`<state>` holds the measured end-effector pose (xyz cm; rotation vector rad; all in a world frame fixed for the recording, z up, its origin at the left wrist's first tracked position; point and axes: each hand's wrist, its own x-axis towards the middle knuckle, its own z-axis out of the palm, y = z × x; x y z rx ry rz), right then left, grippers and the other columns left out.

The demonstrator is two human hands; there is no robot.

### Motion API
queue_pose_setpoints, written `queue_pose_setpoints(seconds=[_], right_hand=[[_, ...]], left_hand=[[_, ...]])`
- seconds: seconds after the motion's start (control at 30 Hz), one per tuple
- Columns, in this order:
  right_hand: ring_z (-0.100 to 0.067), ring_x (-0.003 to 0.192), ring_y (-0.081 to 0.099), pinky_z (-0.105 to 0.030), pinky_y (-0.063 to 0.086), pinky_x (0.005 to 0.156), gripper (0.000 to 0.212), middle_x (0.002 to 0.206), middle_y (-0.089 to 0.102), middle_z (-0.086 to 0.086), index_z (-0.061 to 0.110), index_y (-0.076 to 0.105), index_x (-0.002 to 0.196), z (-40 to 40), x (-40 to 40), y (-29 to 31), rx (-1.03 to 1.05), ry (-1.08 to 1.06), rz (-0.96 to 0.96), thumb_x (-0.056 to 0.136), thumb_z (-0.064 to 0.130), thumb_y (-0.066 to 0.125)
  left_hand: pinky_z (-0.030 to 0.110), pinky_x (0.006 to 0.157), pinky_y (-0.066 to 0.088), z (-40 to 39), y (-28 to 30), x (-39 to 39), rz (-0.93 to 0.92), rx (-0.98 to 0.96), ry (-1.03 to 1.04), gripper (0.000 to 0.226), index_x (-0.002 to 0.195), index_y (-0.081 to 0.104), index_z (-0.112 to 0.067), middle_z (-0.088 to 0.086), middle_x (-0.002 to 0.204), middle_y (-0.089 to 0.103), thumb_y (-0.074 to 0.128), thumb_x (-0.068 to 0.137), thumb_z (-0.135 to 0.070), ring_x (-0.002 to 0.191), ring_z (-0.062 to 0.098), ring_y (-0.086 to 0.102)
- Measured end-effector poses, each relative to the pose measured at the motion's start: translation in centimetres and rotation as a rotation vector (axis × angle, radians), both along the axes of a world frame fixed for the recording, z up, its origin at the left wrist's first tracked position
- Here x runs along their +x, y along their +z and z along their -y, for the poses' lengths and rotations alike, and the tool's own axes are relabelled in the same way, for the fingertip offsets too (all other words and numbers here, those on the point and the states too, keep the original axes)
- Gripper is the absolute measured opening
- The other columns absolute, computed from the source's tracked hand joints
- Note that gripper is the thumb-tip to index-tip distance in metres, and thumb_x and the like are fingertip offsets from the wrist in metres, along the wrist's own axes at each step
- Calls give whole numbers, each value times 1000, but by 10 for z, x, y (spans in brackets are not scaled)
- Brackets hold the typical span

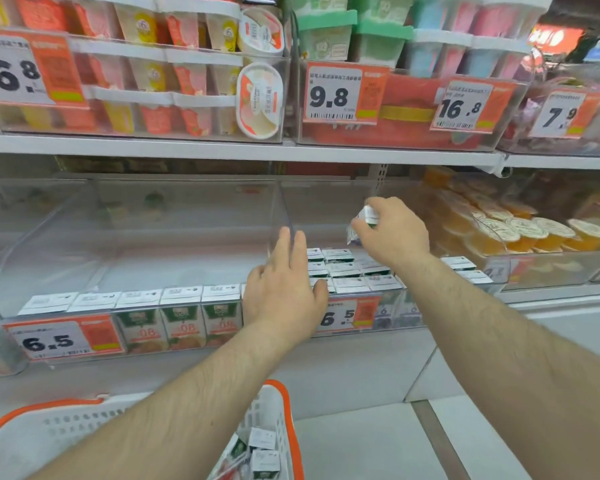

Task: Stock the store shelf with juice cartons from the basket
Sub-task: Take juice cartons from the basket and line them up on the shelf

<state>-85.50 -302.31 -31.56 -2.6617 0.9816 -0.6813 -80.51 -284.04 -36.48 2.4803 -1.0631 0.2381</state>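
**Carton held above the right bin**

Carton (368, 220) sits pinched in the right hand (392, 233), fingers curled round it, tilted, above the clear bin (406, 299) on the lower shelf. Below it, more cartons (343, 271) stand in tight rows toward the bin's front wall, their white tops showing; the back half of this bin, behind the hand, is open floor. A price tag (347, 315) reading 6.5 hangs on the front wall.

The left hand (284, 296) lies relaxed, fingers straight, holding nothing, over the front edge where the two bins meet; its fingertips reach up beside the clear divider (281, 216) between them.

Left of the divider, the left bin (0, 271) holds a single front row (174, 313) of green-labelled cartons pressed against its front wall, with wide bare room behind them to the back. Another 6.5 tag (63, 339) hangs at its left end.

To the right, a further bin holds orange cups (520, 233), heaped, just beside the right forearm.

The upper shelf's white edge (222, 150) runs across above both hands, carrying tubs (187, 77) and tags marked 16.8, 9.8 and 7.9.

At the bottom, beneath the left forearm, the basket (284, 410), white with an orange rim, holds several cartons (264, 452) at its right end.
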Motion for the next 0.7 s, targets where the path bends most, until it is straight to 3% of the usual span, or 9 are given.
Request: queue_pose_setpoints(seconds=[0.17,0.33,0.4,0.43,0.5,0.53,0.6,0.63,0.7], right_hand=[[-29,123,54,-40,48,98,51,143,53,-5,24,52,141,12,14,-10,93,50,-279,96,48,51],[-27,123,54,-40,44,104,39,136,61,0,17,68,126,16,17,-12,256,104,-359,93,37,59],[-30,100,59,-37,48,88,28,109,68,-9,8,73,94,19,19,-14,285,139,-367,96,29,54],[-29,82,55,-35,45,74,33,88,63,-11,5,63,76,20,20,-15,307,129,-353,97,27,52],[-21,63,43,-33,34,59,43,69,47,-5,11,45,65,20,20,-14,361,106,-319,101,34,47],[-19,66,46,-32,36,61,42,74,50,-2,14,49,70,20,21,-13,400,99,-318,103,40,43],[-25,112,56,-38,41,94,52,123,58,-7,15,60,120,22,21,-12,467,89,-350,102,54,31],[-27,137,40,-40,31,110,66,150,42,-7,13,44,145,21,21,-8,467,78,-370,101,60,25],[-24,150,17,-39,15,119,79,164,17,-4,12,22,156,19,24,-3,427,95,-409,99,66,13]], left_hand=[[36,108,29,-1,-1,-1,18,17,11,76,156,-6,-15,3,164,-14,34,99,-45,139,23,35],[38,113,25,2,-4,-2,32,52,33,76,155,-9,-14,4,164,-15,32,98,-44,139,21,34],[41,117,20,4,-6,0,34,67,34,76,154,-11,-13,5,163,-16,30,98,-44,145,19,25],[42,118,19,4,-7,0,36,71,32,76,154,-12,-13,5,163,-17,30,98,-45,147,18,21],[42,119,17,5,-8,0,36,78,32,77,154,-13,-13,5,163,-17,29,98,-45,148,17,16],[42,119,17,5,-9,0,36,81,34,77,154,-13,-12,5,163,-18,29,98,-44,149,17,14],[42,119,15,6,-9,1,31,82,34,77,154,-14,-12,5,162,-19,28,98,-44,149,17,12],[42,119,15,6,-9,1,27,83,31,77,153,-15,-12,5,162,-19,28,98,-44,150,16,10],[43,120,13,6,-9,1,23,91,28,77,153,-16,-12,5,162,-20,28,98,-44,150,16,9]])
